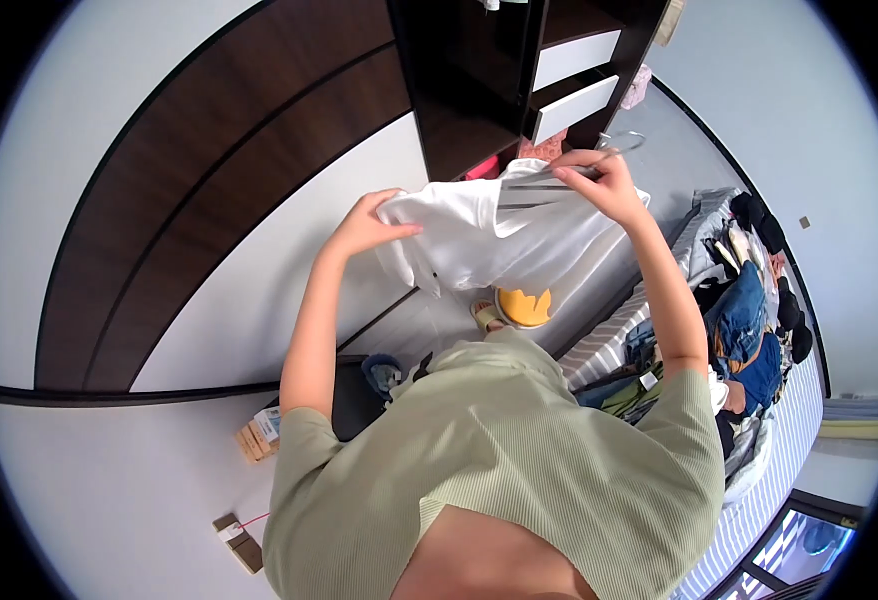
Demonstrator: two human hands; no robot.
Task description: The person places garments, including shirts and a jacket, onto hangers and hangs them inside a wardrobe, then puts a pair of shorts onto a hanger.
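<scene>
A white shirt (459,235) hangs stretched between my two hands in front of the open wardrobe. My left hand (364,228) pinches the cloth at the shirt's left end, thumb on the near side. My right hand (607,185) is closed around a grey clothes hanger (531,187), below its hook, which sticks up past my fingers. Part of the hanger lies at the shirt's neck opening. How far it reaches inside the cloth is hidden.
The dark wardrobe (469,140) stands ahead with white drawers (577,108), one pulled out. At right, a bed (804,400) carries a heap of clothes (744,310). A yellow-topped round item (524,306) is by my slippered foot (486,315). Boxes (257,436) are at lower left.
</scene>
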